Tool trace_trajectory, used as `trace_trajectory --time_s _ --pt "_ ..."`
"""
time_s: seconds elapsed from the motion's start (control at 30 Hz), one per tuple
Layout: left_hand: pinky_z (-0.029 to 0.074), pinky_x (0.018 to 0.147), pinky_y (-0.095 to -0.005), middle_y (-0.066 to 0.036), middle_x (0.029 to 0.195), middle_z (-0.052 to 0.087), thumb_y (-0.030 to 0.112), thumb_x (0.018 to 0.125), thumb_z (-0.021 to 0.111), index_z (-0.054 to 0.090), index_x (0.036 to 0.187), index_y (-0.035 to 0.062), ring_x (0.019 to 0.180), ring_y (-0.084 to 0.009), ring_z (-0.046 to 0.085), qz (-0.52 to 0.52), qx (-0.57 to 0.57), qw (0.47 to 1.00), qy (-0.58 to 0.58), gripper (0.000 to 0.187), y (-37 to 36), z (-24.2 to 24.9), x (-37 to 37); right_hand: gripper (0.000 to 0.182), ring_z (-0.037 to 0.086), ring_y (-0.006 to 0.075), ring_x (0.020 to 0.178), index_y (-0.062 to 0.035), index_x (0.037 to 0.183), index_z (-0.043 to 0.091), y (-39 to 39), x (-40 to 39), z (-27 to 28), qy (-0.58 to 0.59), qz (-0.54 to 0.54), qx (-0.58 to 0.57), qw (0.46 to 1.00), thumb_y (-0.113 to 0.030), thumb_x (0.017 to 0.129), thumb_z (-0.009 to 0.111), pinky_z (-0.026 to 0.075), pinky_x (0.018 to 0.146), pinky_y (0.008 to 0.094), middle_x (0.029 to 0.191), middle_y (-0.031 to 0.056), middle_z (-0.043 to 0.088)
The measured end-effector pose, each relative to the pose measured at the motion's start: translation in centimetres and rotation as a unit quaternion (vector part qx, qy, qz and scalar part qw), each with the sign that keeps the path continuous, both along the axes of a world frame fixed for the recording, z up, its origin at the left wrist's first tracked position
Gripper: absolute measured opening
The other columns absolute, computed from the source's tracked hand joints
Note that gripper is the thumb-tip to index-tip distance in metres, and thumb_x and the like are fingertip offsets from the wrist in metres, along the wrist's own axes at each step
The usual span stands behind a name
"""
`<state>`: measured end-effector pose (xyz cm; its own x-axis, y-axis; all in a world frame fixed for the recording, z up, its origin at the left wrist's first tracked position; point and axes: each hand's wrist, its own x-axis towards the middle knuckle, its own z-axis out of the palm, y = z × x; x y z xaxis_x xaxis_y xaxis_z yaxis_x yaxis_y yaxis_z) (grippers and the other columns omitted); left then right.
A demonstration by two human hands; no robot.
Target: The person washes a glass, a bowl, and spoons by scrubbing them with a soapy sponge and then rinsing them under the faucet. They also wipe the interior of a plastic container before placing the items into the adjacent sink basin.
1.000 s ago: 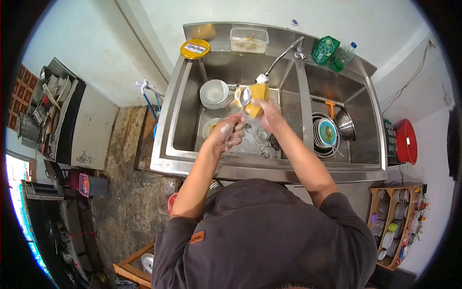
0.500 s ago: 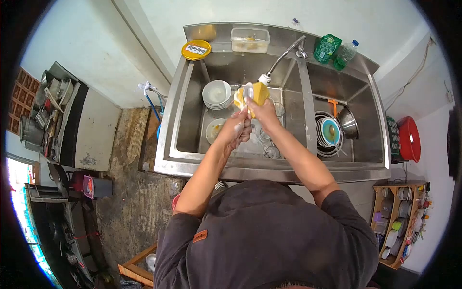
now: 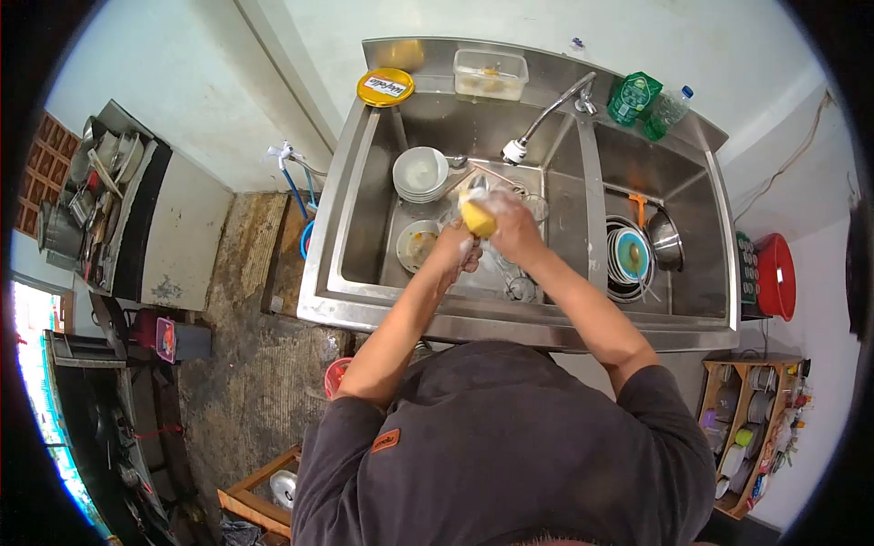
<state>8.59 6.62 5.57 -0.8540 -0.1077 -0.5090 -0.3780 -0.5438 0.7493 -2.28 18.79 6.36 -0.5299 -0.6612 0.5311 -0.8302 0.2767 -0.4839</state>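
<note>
Over the left basin of the steel sink [image 3: 360,318], my right hand [image 3: 516,229] is closed on a soapy yellow sponge [image 3: 477,218]. My left hand [image 3: 453,247] is a fist just below it, around the handle end of what looks like a metal spoon [image 3: 477,185]. Only the spoon's rounded end shows beyond the sponge; the handle is hidden by my fingers. Suds cover parts of both hands. Left of them stand stacked white bowls [image 3: 421,173] and a plate with food scraps [image 3: 417,246]. Beneath my right hand lie clear glasses [image 3: 520,288].
The faucet [image 3: 516,148] hangs over the basin. In the right basin are stacked plates [image 3: 630,255], a metal bowl [image 3: 666,238] and an orange handle [image 3: 640,207]. A yellow lid [image 3: 385,87], a plastic tub [image 3: 491,75], a green pouch [image 3: 635,98] and a bottle [image 3: 669,112] line the back ledge.
My right hand has moved down with the sponge, closer to my left fist, and the sponge has turned. The spoon's end is lower too. The whole view has shifted slightly.
</note>
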Motion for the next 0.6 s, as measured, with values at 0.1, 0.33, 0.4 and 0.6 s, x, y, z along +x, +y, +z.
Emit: trace_trajectory --time_s 0.1,0.33,0.4,0.6 --pt "0.019 0.039 -0.0264 0.005 0.062 0.031 0.026 0.097 0.045 0.045 0.092 0.0136 0.045 -0.0077 0.029 -0.022 -0.007 1.000 0.001 0.014 -0.1 0.0 -0.1 0.050 0.055 0.0339 0.108 -0.0103 0.116 0.064 0.4 -1.4 0.4 0.010 -0.022 0.026 0.999 0.001 0.067 0.062 0.044 0.095 0.0441 0.108 0.0132 0.061" --pt "0.025 0.041 -0.0256 0.004 0.064 0.034 0.032 0.101 0.043 0.049 0.094 0.0100 0.048 -0.0088 0.035 -0.037 -0.022 0.999 -0.009 0.024 -1.2 -0.7 0.3 0.048 0.056 0.0326 0.110 -0.0051 0.113 0.064 1.1 -2.1 0.1 0.068 -0.045 0.093 0.992 0.002 0.066 0.060 0.047 0.092 0.0417 0.113 0.0148 0.062" --pt "0.025 0.040 -0.0262 0.004 0.062 0.033 0.033 0.101 0.043 0.048 0.093 0.0116 0.046 -0.0090 0.032 -0.042 0.010 0.999 -0.005 0.024 -1.5 -1.3 0.1 0.040 0.060 0.0330 0.105 -0.0043 0.113 0.063 0.5 -4.1 1.0 0.061 -0.066 0.083 0.992 -0.004 0.073 0.065 0.049 0.089 0.0408 0.110 0.0158 0.064" --pt "0.024 0.040 -0.0260 0.006 0.061 0.035 0.028 0.099 0.044 0.052 0.096 0.0093 0.047 -0.0079 0.031 -0.001 0.005 0.999 -0.034 0.021 -2.6 -2.0 -2.1 0.047 0.066 0.0319 0.099 -0.0031 0.114 0.060 -3.1 -11.1 4.1 -0.204 -0.083 -0.072 0.973 -0.028 0.078 0.075 0.052 0.085 0.0387 0.103 0.0177 0.068"
